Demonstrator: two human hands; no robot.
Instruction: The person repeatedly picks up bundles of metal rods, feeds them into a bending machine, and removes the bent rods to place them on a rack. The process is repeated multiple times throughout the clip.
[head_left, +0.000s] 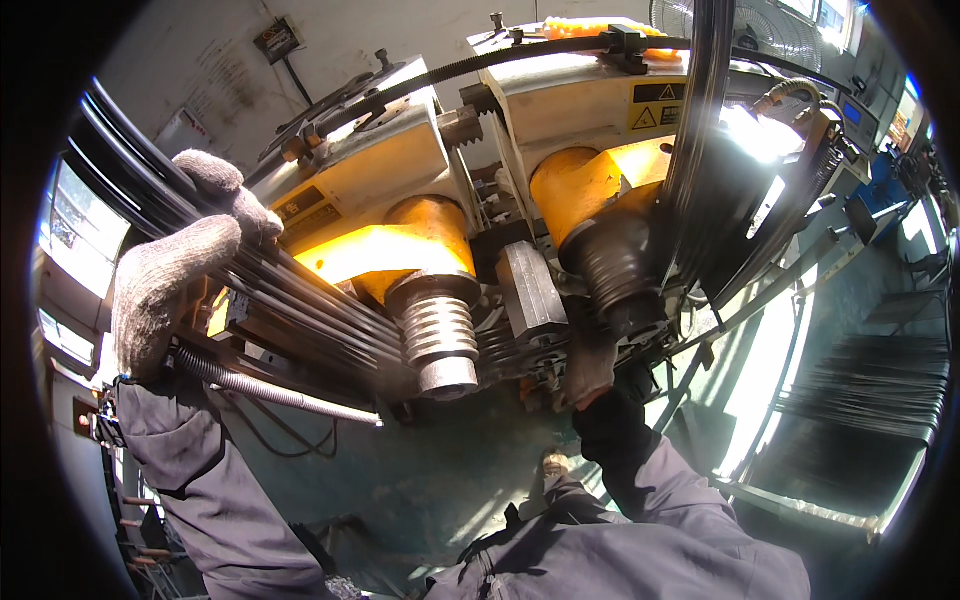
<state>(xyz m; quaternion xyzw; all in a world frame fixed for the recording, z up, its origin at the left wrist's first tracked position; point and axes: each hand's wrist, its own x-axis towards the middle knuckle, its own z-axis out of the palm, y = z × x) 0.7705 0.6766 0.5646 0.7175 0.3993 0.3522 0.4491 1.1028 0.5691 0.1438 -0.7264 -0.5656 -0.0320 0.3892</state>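
Note:
My left hand (185, 255), in a light knitted glove, is wrapped round a bundle of thin dark metal rods (320, 315) at the left. The rods slant down past my glove toward the middle of a machine. My right hand (588, 372) is low in the centre, below a dark block (530, 290); it is blurred and partly in shadow, so its fingers do not show clearly. Two yellow machine arms (435, 240) carry grooved metal rollers (440, 325). More dark rods (700, 130) stand steeply at the right, smeared by motion.
A ribbed hose (270, 388) ends below my left wrist. A black cable (450, 70) arches over the machine. At the far right, many dark rods (865, 385) lie on a rack (800, 508). Behind stands a fan (770, 40). Sunlit green floor (430, 480) lies below.

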